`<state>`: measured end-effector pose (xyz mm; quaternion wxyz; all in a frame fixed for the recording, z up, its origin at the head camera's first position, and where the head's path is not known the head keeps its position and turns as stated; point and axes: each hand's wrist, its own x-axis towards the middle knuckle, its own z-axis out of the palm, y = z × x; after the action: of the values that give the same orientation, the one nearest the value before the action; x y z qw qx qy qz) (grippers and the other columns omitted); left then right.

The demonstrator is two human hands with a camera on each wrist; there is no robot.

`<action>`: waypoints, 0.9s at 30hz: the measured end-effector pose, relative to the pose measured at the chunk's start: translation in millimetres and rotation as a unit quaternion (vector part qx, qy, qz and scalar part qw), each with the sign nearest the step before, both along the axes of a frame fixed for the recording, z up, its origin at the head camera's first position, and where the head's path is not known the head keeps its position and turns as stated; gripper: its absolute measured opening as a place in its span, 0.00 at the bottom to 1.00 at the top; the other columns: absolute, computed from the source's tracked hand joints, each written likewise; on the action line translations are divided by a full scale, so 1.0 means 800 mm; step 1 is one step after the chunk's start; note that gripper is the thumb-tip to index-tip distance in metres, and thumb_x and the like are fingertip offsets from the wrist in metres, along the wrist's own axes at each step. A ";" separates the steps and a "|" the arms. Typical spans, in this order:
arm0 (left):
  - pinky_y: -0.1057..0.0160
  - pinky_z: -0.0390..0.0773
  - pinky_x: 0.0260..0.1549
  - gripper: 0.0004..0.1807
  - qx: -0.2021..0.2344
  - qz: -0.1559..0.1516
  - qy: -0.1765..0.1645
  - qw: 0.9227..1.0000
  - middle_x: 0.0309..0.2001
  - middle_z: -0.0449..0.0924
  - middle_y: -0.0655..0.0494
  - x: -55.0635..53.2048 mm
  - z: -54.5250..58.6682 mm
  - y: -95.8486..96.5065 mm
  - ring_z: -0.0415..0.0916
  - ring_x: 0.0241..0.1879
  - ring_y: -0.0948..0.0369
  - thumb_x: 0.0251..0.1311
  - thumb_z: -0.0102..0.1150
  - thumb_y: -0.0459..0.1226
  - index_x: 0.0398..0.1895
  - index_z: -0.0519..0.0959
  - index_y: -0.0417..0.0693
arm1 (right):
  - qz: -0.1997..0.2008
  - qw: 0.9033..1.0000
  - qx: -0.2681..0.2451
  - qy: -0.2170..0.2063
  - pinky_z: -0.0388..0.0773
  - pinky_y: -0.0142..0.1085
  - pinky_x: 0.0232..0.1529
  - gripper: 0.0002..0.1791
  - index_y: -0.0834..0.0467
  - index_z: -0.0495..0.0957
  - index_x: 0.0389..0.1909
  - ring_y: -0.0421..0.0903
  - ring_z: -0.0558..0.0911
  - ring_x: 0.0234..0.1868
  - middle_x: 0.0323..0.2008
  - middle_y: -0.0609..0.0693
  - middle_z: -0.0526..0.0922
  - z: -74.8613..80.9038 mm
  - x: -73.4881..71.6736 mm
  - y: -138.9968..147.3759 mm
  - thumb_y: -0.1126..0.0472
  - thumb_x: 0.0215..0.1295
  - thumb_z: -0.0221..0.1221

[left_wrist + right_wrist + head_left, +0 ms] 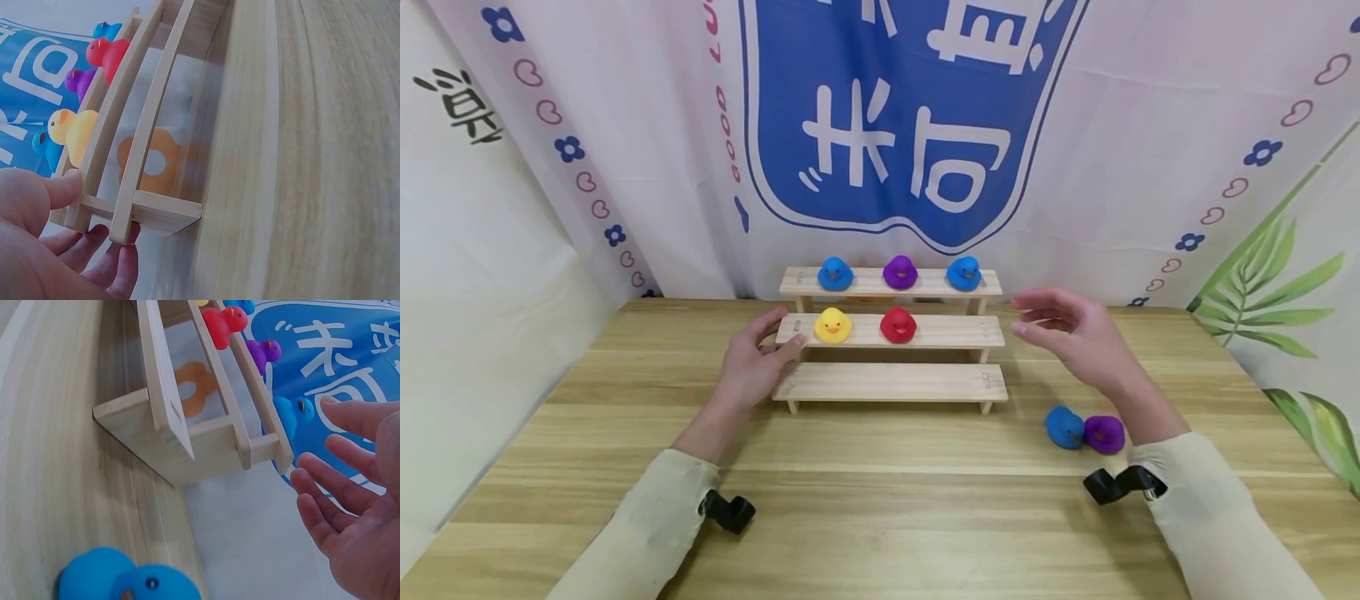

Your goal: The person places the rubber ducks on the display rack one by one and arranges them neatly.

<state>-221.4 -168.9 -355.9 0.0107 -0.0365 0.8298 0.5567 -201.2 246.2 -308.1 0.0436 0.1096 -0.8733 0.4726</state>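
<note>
A three-step wooden stand (887, 382) stands on the table. Its top step carries a blue duck (835, 274), a purple duck (900, 272) and a second blue duck (964, 273). On the middle step sit a yellow duck (832, 326) and a red duck (898, 325); the bottom step is bare. My left hand (756, 354) grips the stand's left end, thumb on the middle step and fingers curled round the step ends. Just off the stand's right end, my right hand (1071, 333) hangs in the air with relaxed, spread fingers and nothing in it.
On the table (880, 517) right of the stand, another blue duck (1064, 427) and another purple duck (1105, 434) lie side by side, below my right forearm. A printed cloth (662, 125) hangs close behind the stand.
</note>
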 end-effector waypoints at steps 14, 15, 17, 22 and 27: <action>0.63 0.78 0.50 0.38 -0.001 -0.003 0.001 1.000 0.74 0.61 0.51 0.002 0.000 -0.002 0.75 0.57 0.51 0.66 0.60 0.49 0.77 0.58 0.59 | -0.041 0.999 0.032 0.012 0.77 0.21 0.47 0.24 0.45 0.75 0.60 0.39 0.79 0.52 0.56 0.43 0.79 -0.002 0.017 0.042 0.43 0.66 0.61; 0.63 0.78 0.50 0.38 -0.001 -0.003 0.001 1.000 0.74 0.61 0.51 0.002 0.000 -0.002 0.75 0.57 0.51 0.66 0.60 0.50 0.77 0.58 0.59 | -0.043 0.998 0.032 0.011 0.76 0.20 0.47 0.23 0.45 0.74 0.60 0.39 0.80 0.52 0.56 0.43 0.79 -0.002 0.018 0.045 0.43 0.66 0.61; 0.64 0.78 0.50 0.38 -0.003 -0.002 0.001 1.000 0.74 0.61 0.52 0.003 0.000 -0.003 0.75 0.57 0.52 0.66 0.60 0.50 0.77 0.58 0.60 | -0.046 0.998 0.031 0.010 0.77 0.20 0.47 0.24 0.45 0.74 0.61 0.38 0.80 0.51 0.56 0.43 0.79 -0.002 0.019 0.050 0.44 0.66 0.61; 0.63 0.78 0.50 0.38 -0.004 0.002 -0.003 1.000 0.74 0.62 0.52 0.002 0.000 -0.002 0.75 0.57 0.52 0.66 0.60 0.49 0.77 0.58 0.60 | -0.050 0.998 0.029 0.015 0.77 0.20 0.46 0.24 0.48 0.74 0.62 0.38 0.80 0.50 0.54 0.41 0.79 -0.004 0.022 0.066 0.47 0.67 0.62; 0.66 0.79 0.48 0.38 -0.002 0.001 -0.004 1.000 0.74 0.62 0.52 0.002 0.001 -0.002 0.75 0.57 0.52 0.65 0.61 0.50 0.77 0.58 0.59 | -0.061 0.998 0.029 0.015 0.76 0.19 0.45 0.24 0.49 0.73 0.63 0.34 0.80 0.48 0.53 0.39 0.79 -0.009 0.025 0.082 0.49 0.67 0.62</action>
<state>-220.2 -170.7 -355.5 0.0132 -0.0390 0.8311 0.5545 -181.2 312.2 -315.4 0.0818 0.0646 -0.8909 0.4420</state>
